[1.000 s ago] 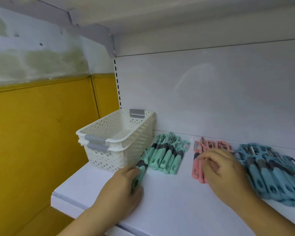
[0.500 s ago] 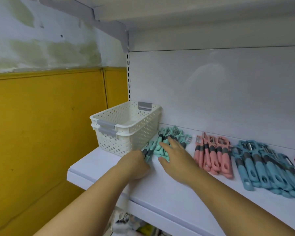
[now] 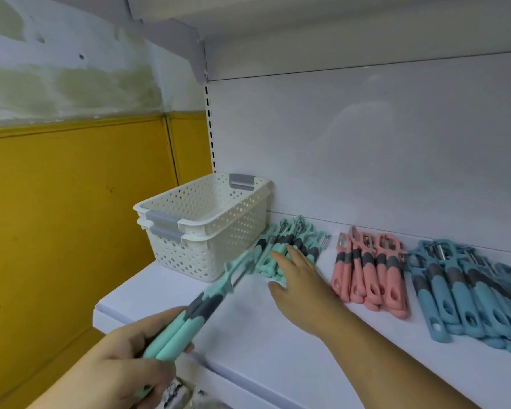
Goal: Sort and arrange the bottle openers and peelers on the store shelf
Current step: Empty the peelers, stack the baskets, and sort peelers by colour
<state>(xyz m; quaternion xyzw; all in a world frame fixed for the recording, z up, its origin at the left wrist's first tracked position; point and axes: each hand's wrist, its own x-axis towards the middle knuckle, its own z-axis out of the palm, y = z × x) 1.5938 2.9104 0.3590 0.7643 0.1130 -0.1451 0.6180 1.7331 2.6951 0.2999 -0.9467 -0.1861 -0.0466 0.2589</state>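
On the white shelf lie three groups of tools: mint-green peelers beside the baskets, pink ones in the middle, blue ones at the right. My left hand grips two mint-green peelers by their handles, lifted off the shelf in front of its left edge, heads pointing toward the pile. My right hand rests with straight fingers on the near ends of the mint-green pile.
Two stacked white perforated baskets with grey handles stand at the shelf's left end against the back panel. A yellow wall is to the left. Another shelf hangs overhead. Some packaged goods show below the shelf edge.
My left hand has pulled back from the pile with two mint-green peelers and lifted them toward me. My right hand stays on the mint-green pile. The camera moved closer.
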